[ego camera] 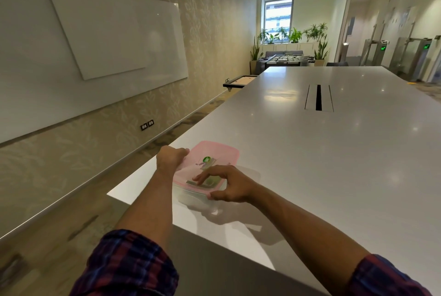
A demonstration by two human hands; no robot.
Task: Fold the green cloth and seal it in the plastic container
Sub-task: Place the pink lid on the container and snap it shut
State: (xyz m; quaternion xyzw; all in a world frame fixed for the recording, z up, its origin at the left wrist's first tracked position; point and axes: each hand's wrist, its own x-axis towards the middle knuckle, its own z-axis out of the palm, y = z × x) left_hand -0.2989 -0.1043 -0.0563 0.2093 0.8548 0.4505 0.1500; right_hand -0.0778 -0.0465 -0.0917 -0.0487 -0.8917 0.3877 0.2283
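Observation:
A clear plastic container (pixel 191 198) stands near the left corner of the white table (pixel 322 152). A translucent pink lid (pixel 222 155) with a green sticker lies on top of it. Through the lid the green cloth (pixel 212 181) shows faintly inside. My left hand (pixel 170 158) grips the lid's far left edge. My right hand (pixel 230 184) rests on the lid's near part, fingers spread on top and thumb hooked at the near rim.
The table's left edge and near corner lie close to the container. A cable slot (pixel 319 97) is set in the table farther back. Whiteboards (pixel 95 33) hang on the left wall.

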